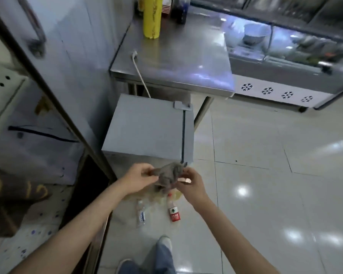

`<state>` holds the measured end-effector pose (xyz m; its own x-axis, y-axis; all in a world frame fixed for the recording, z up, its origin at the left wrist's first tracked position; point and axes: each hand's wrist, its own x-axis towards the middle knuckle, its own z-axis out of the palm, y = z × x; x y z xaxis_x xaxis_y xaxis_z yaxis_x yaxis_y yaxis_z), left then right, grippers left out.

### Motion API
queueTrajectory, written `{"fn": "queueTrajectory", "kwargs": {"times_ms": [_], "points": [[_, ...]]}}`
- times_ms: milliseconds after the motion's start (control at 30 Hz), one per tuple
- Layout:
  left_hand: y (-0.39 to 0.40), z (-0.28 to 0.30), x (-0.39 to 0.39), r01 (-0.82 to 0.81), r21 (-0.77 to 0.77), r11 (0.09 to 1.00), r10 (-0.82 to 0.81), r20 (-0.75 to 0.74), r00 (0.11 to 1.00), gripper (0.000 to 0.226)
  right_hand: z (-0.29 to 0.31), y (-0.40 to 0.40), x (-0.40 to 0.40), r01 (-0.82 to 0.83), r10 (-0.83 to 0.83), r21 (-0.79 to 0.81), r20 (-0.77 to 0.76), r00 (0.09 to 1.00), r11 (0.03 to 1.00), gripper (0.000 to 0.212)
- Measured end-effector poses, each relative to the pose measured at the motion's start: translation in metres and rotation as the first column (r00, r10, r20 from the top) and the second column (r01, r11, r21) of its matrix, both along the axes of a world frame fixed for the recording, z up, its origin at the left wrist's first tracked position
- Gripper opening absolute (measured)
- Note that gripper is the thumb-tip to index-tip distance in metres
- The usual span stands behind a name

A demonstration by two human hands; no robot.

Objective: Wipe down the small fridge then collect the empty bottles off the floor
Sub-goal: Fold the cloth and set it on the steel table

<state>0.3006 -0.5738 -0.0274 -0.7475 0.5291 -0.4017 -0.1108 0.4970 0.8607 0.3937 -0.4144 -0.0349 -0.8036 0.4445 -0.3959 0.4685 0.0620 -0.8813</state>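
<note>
Both my hands, left hand (pixel 141 175) and right hand (pixel 192 182), pinch the rag (pixel 168 177) mid-frame; risk: stepping on bottles (pixel 173 211) lying just below.

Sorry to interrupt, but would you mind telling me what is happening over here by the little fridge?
A person stands facing the small grey fridge, holding a bunched grey cloth between the left hand and the right hand, above the floor just in front of it. The cloth is not touching the fridge. Two plastic bottles, one with a red label and one with a blue label, lie on the tiled floor near the person's feet.
</note>
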Motion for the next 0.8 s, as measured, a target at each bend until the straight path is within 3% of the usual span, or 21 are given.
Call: {"fn": "queueTrajectory", "kwargs": {"times_ms": [133, 433, 567, 800], "points": [[0.009, 0.027, 0.006, 0.088, 0.019, 0.996, -0.088, -0.016, 0.996, 0.029, 0.027, 0.004, 0.021, 0.139, -0.138, 0.007, -0.070, 0.988, 0.990, 0.029], [0.075, 0.078, 0.032, 0.371, -0.036, 0.928, -0.373, -0.085, 0.924, 0.005, 0.070, 0.055, 0.083, 0.384, -0.381, -0.008, -0.130, 0.915, 0.923, 0.020], [0.128, 0.097, 0.050, 0.399, -0.011, 0.917, -0.398, -0.084, 0.913, 0.007, 0.087, 0.102, 0.108, 0.440, -0.435, -0.013, -0.186, 0.881, 0.898, 0.026], [0.253, 0.113, 0.079, 0.429, -0.029, 0.903, -0.428, -0.152, 0.891, 0.011, 0.106, 0.223, 0.144, 0.457, -0.445, 0.005, -0.214, 0.870, 0.890, 0.007]]}}
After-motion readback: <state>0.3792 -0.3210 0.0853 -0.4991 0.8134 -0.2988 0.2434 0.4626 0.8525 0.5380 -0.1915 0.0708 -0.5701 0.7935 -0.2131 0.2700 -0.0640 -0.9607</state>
